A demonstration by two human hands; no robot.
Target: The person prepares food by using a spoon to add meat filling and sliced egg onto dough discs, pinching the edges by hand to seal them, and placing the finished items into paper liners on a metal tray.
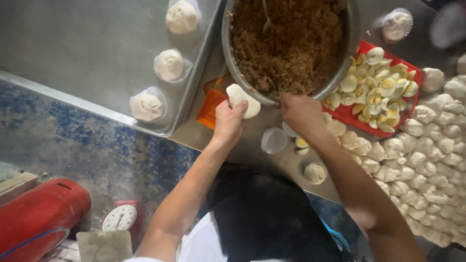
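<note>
My left hand [228, 121] holds a flattened white dough piece [241, 98] at the near rim of a large metal bowl [226, 43] full of brown minced filling [286, 46]. My right hand [300, 112] sits at the same rim, fingers closed around a utensil whose tip dips into the filling; the utensil is mostly hidden. A spoon handle [266, 19] sticks out of the filling further back. A red tray [403, 63] of halved boiled eggs [376, 87] lies just right of the bowl.
A metal baking tray [73, 58] at left holds three filled buns [170, 64] in paper cups. Several dough balls [427, 145] pile at right. An orange container [209, 107], a paper cup [274, 140], a red gas cylinder [39, 218] and a scale [120, 218] lie below.
</note>
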